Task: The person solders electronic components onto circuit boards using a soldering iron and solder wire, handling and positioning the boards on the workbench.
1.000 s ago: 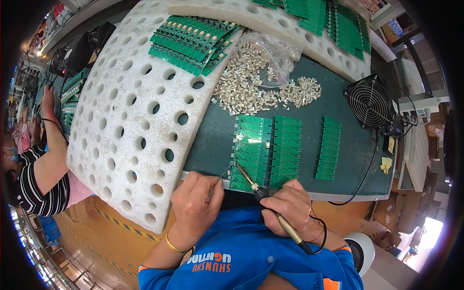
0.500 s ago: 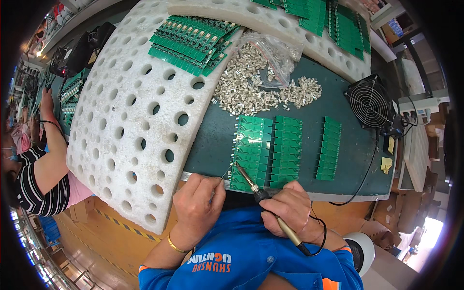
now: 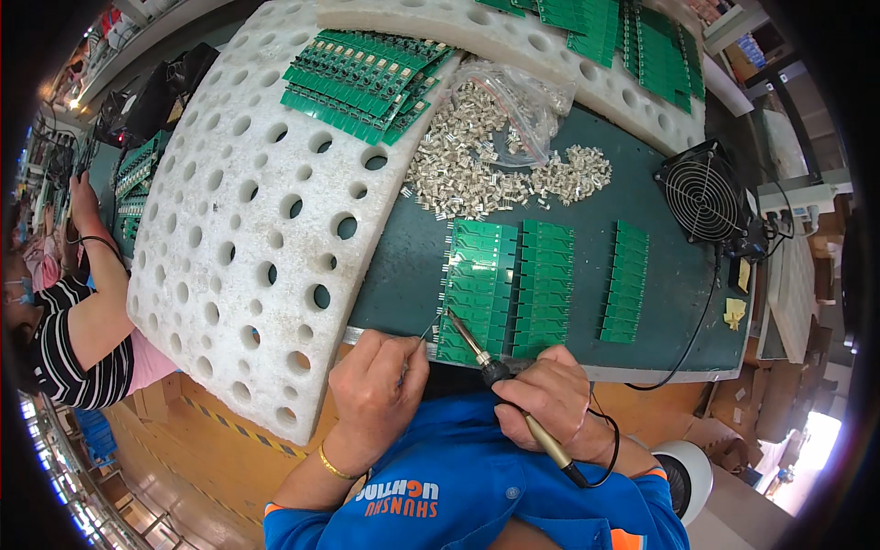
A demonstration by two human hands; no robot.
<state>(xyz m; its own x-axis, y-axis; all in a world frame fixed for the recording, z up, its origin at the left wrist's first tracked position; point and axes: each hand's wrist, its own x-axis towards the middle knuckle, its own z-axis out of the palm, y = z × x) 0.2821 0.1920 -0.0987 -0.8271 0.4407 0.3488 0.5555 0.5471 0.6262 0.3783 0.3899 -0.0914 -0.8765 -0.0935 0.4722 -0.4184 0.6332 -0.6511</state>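
Note:
My right hand (image 3: 547, 396) is closed around a soldering iron (image 3: 496, 371), whose cord trails off below. Its metal tip rests at the left edge of a green circuit board panel (image 3: 477, 280), where small silvery connectors stick out. My left hand (image 3: 378, 380) is pinched at the bench's front edge; a thin solder wire (image 3: 423, 335) pokes from its fingers toward the iron's tip. Whether wire and tip touch is too small to tell. Two more green panels lie to the right, a nearer one (image 3: 544, 289) and a narrower one (image 3: 625, 281).
Behind the panels lies a heap of small metal connectors (image 3: 458, 151) with a clear plastic bag (image 3: 536, 110). A holed white foam sheet (image 3: 229, 202) fills the left, bearing stacked populated boards (image 3: 362, 78). A black fan (image 3: 701, 194) stands at right. Another person (image 3: 78, 339) sits far left.
My hands, the iron and the boards look almost unmoved. At far left the other person's hand and arm have shifted slightly.

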